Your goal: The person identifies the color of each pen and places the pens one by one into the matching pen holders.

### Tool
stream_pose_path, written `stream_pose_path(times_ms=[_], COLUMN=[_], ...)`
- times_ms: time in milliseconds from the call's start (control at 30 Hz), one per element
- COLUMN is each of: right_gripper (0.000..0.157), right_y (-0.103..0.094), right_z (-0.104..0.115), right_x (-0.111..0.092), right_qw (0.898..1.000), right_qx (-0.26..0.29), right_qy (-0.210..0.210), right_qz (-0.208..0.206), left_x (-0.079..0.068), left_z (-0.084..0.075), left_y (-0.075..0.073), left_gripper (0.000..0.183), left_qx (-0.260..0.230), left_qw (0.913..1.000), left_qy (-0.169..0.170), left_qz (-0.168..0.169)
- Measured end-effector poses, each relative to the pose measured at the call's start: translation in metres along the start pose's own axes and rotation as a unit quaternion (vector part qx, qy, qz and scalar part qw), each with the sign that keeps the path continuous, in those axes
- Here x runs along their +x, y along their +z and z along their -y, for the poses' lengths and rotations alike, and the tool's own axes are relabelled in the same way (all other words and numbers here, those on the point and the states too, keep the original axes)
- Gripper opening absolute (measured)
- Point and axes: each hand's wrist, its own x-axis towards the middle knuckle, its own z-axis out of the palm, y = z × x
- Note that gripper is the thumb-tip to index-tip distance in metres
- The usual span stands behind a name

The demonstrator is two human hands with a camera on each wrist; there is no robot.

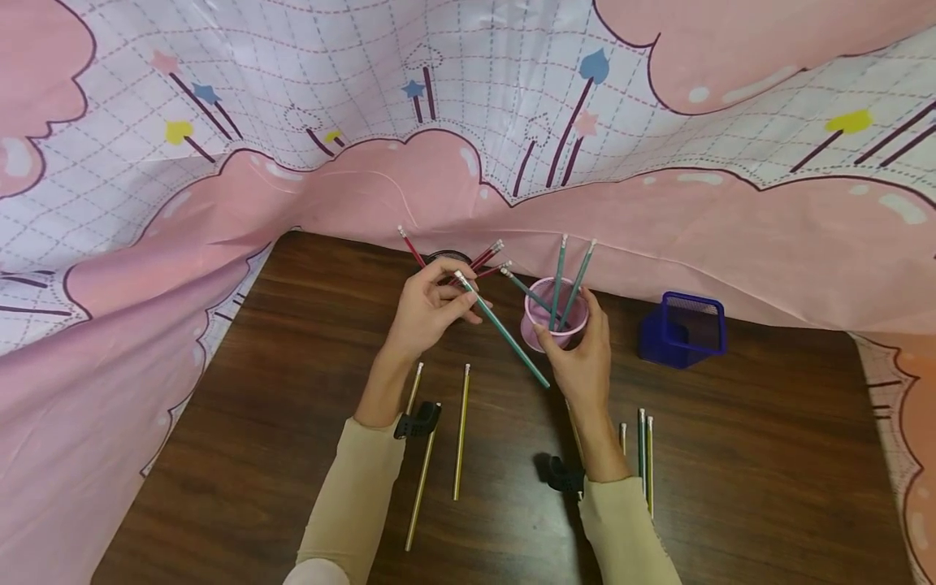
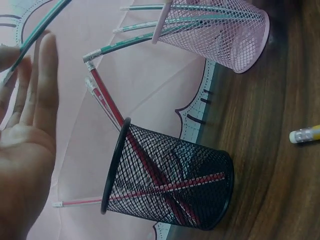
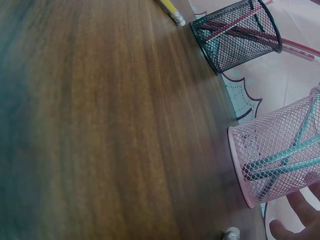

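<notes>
My left hand (image 1: 431, 309) pinches a green pencil (image 1: 510, 340) near its eraser end, between thumb and fingers. The pencil slants down to the right, its other end in front of the pink mesh pencil cup (image 1: 531, 331). My right hand (image 1: 587, 366) holds that cup, thumb at the near side and fingers along the right. Several green pencils (image 2: 125, 46) stand in it, erasers up. Behind my left hand is a black mesh pencil cup (image 2: 170, 175) with several red pencils (image 2: 107, 100) leaning in it; the hand partly hides it in the head view.
A blue square mesh holder (image 1: 661, 340) stands to the right. Yellow pencils (image 1: 461, 439) lie on the wooden table (image 1: 278, 422) near my left forearm. By my right forearm lie a green pencil (image 1: 642, 443) and a yellow pencil (image 1: 650, 471). A patterned pink cloth (image 1: 351, 199) hangs behind the table.
</notes>
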Motion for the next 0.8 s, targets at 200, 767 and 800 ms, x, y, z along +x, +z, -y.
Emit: stream_pose_path(times_ms=[200, 767, 800], right_gripper=[0.087, 0.088, 0.088], right_y=[0.001, 0.000, -0.001], right_z=[0.000, -0.002, -0.002], right_x=[0.000, 0.000, 0.000], right_qw=[1.000, 1.000, 1.000], right_qx=[-0.011, -0.013, -0.014], right_qy=[0.005, -0.008, -0.010], right_qz=[0.004, 0.000, -0.001], left_x=[0.008, 0.035, 0.036], left_z=[-0.003, -0.001, -0.001], left_y=[0.000, 0.004, 0.004], left_gripper=[0.023, 0.032, 0.033], left_qx=[0.001, 0.033, 0.032], left_qw=[0.9978, 0.9904, 0.9903], left_qy=[0.055, 0.103, 0.105], left_qz=[-0.037, -0.087, -0.086])
